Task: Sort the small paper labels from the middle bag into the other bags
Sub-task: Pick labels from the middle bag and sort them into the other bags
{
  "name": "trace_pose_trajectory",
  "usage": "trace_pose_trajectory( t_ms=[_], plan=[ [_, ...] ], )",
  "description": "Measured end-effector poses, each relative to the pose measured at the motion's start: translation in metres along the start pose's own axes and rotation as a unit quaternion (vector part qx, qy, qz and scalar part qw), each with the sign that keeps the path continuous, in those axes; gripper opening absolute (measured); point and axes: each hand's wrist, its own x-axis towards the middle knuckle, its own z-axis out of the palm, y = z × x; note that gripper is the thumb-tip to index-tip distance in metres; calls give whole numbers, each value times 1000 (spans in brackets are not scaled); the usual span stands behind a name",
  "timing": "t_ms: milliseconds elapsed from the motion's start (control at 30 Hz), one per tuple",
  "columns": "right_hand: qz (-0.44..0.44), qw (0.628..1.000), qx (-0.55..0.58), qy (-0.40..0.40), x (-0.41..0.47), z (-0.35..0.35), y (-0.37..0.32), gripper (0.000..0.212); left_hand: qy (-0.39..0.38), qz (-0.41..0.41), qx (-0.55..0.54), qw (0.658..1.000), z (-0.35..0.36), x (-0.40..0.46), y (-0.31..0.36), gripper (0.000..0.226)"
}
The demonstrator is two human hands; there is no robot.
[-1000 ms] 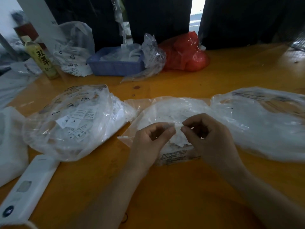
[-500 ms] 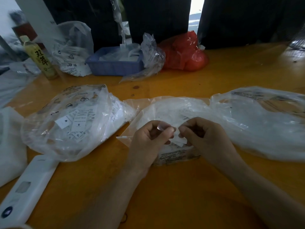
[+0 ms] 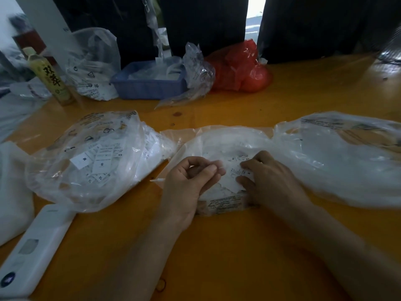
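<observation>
The middle bag [image 3: 225, 140], clear plastic with a heap of white paper labels [image 3: 233, 177], lies on the orange table between two larger bags. My left hand [image 3: 191, 183] hovers at its near left side, fingers curled, thumb and forefinger pinching a small label. My right hand [image 3: 269, 179] rests on the heap, its fingertips curled onto printed labels. The left bag [image 3: 91, 161] holds labels marked M, S, XS and XL. The right bag [image 3: 338, 161] looks cloudy; its contents are unclear.
A white rectangular device [image 3: 36, 250] lies at the near left beside a white bag [image 3: 10, 192]. At the back stand a yellow bottle [image 3: 52, 79], a blue basket [image 3: 149, 83], crumpled clear bags [image 3: 93, 64] and a red bag [image 3: 240, 68].
My hands have parted: the left keeps its pinch near the bag's left side, while the right has dropped onto the label heap with its fingers spread lower.
</observation>
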Motion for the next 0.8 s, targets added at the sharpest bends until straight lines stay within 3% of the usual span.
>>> trace_pose_trajectory(
  t_ms=[133,267,400,533,700,800],
  plan=[
    [-17,997,53,60,1,-5,2,8,1,6,9,1000,2,-1,-1,23],
    [-3,992,108,69,-1,-7,6,12,4,11,17,1000,4,-3,-3,17],
    [-4,992,92,85,-2,-13,9,26,1,-4,53,999,6,-5,-2,17],
    [-13,989,102,105,-6,-20,12,14,1,-1,76,997,8,-7,0,16],
    [-27,984,120,129,-9,-27,8,14,9,-17,20,1000,8,-5,0,18],
    [-22,967,202,156,-12,-31,5,19,11,-27,-5,1000,8,-4,-1,16]
  ],
)
